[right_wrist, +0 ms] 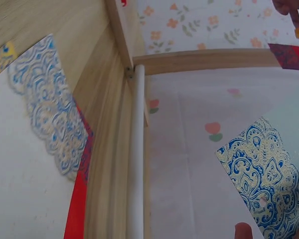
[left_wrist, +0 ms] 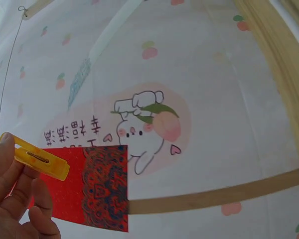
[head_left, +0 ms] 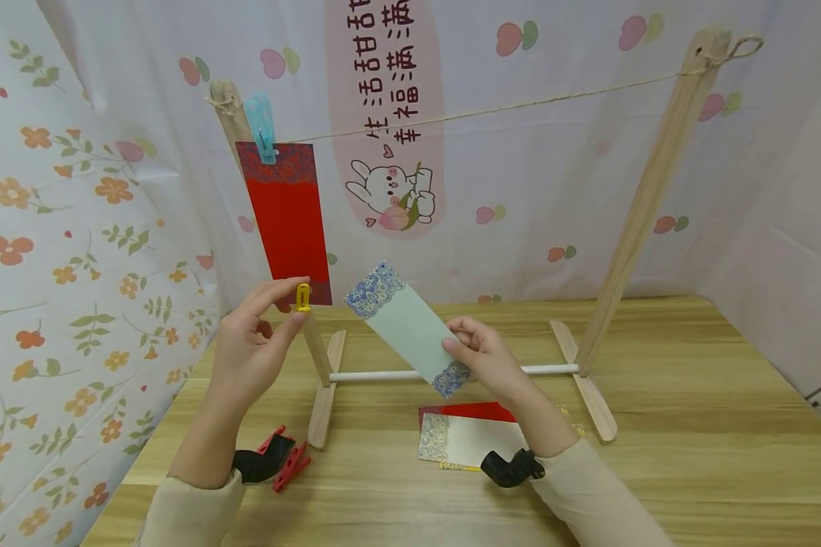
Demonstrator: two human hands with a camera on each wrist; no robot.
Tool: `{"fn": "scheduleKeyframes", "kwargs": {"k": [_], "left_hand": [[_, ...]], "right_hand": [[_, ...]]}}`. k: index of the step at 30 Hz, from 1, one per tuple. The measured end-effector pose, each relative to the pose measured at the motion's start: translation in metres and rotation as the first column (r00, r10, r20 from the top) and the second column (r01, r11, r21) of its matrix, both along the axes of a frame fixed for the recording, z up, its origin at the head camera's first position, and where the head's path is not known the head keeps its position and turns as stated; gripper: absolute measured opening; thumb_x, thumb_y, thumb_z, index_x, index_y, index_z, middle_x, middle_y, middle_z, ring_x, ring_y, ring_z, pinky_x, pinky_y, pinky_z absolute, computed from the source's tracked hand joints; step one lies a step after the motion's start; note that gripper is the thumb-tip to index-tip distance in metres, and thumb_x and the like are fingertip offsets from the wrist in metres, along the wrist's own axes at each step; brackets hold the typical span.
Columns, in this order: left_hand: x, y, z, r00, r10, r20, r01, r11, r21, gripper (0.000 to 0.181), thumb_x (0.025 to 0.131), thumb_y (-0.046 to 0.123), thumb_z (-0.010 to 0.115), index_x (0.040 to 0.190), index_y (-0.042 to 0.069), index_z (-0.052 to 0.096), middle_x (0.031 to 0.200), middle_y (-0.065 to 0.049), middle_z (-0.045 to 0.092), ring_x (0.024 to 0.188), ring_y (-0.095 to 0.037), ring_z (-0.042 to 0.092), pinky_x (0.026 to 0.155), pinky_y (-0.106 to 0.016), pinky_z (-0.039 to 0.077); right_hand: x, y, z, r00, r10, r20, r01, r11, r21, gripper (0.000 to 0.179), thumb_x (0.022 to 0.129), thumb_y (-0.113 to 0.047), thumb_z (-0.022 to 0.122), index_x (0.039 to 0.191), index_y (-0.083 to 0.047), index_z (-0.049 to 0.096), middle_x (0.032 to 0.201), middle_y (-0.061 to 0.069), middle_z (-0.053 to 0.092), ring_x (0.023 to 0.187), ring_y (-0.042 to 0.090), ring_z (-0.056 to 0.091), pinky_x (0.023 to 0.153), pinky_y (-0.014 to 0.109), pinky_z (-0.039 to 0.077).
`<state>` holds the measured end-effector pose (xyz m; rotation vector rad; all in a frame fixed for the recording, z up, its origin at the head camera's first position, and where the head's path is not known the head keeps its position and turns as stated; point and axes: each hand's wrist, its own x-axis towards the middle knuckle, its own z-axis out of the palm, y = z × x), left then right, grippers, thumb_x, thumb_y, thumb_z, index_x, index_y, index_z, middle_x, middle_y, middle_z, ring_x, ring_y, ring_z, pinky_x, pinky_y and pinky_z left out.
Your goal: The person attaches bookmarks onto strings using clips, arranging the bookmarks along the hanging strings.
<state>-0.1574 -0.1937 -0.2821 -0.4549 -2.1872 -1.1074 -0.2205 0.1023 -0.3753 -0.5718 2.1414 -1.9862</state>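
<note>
My left hand (head_left: pixel 249 349) pinches a yellow clothespin (head_left: pixel 304 297) between thumb and fingertips, near the lower end of a hanging red card (head_left: pixel 287 228). The left wrist view shows the yellow clothespin (left_wrist: pixel 42 158) in front of the red card (left_wrist: pixel 84 184). A light blue clothespin (head_left: pixel 263 129) clips that card to the twine (head_left: pixel 492 112) at its left end. In my right hand (head_left: pixel 482 353) is a pale green card (head_left: pixel 410 319) with blue patterned ends, held tilted by its lower edge. Its patterned end (right_wrist: pixel 261 174) shows in the right wrist view.
A wooden frame, with a right post (head_left: pixel 646 205), left post (head_left: pixel 227 114) and white crossbar (head_left: pixel 547 370), holds the twine. Several cards lie on the table (head_left: pixel 691 425), a white patterned one (head_left: pixel 475 434) on top. Red clothespins (head_left: pixel 293 467) lie by my left wrist.
</note>
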Motion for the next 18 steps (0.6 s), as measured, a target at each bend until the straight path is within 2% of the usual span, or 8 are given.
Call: {"fn": "scheduleKeyframes", "kwargs": {"k": [3,6,10,15,18], "left_hand": [[-0.002,0.003,0.006,1.0,-0.01,-0.016,0.01,1.0,0.019,0.037,0.088,-0.005,0.069,0.123,0.006,0.069,0.111,-0.002,0.067,0.083,-0.008,0.05,0.047,-0.02,0.031],[-0.006,0.006,0.013,0.998,-0.012,-0.06,0.014,0.999,0.039,0.036,0.088,-0.006,0.069,0.122,0.004,0.069,0.107,0.007,0.064,0.076,-0.006,0.048,0.044,-0.018,0.03],[-0.01,0.01,0.026,0.99,-0.033,-0.134,0.044,0.996,0.08,0.035,0.088,-0.007,0.067,0.122,0.001,0.068,0.106,0.017,0.062,0.07,-0.005,0.047,0.045,-0.013,0.034],[-0.015,0.015,0.042,0.982,-0.067,-0.174,0.091,0.987,0.133,0.034,0.09,-0.007,0.065,0.123,-0.001,0.067,0.105,0.018,0.063,0.064,-0.005,0.045,0.047,-0.013,0.034],[-0.018,0.018,0.049,0.981,-0.065,-0.183,0.095,0.982,0.162,0.033,0.091,-0.006,0.065,0.123,-0.001,0.067,0.104,0.017,0.064,0.06,-0.006,0.042,0.047,-0.014,0.033]], "right_hand": [[0.001,-0.004,0.003,1.0,0.0,0.01,0.0,1.0,-0.019,0.021,0.101,-0.009,0.055,0.119,0.002,0.056,0.121,0.023,0.068,0.096,0.02,0.071,0.083,0.038,0.06],[0.0,-0.008,0.006,1.0,0.001,0.006,-0.001,0.999,-0.037,0.02,0.101,-0.008,0.055,0.118,0.003,0.055,0.12,0.023,0.068,0.096,0.018,0.071,0.082,0.036,0.06],[-0.001,-0.013,0.011,1.0,0.005,-0.014,-0.006,0.997,-0.071,0.02,0.1,-0.006,0.056,0.118,0.004,0.053,0.119,0.025,0.068,0.093,0.014,0.072,0.082,0.03,0.059],[-0.001,-0.02,0.019,0.999,0.002,-0.036,-0.007,0.992,-0.123,0.019,0.101,-0.006,0.055,0.117,0.004,0.053,0.12,0.027,0.067,0.091,0.011,0.072,0.082,0.027,0.059],[0.0,-0.024,0.024,0.999,-0.003,-0.038,-0.003,0.99,-0.138,0.02,0.101,-0.006,0.055,0.117,0.005,0.053,0.122,0.027,0.067,0.091,0.01,0.071,0.082,0.026,0.058]]}}
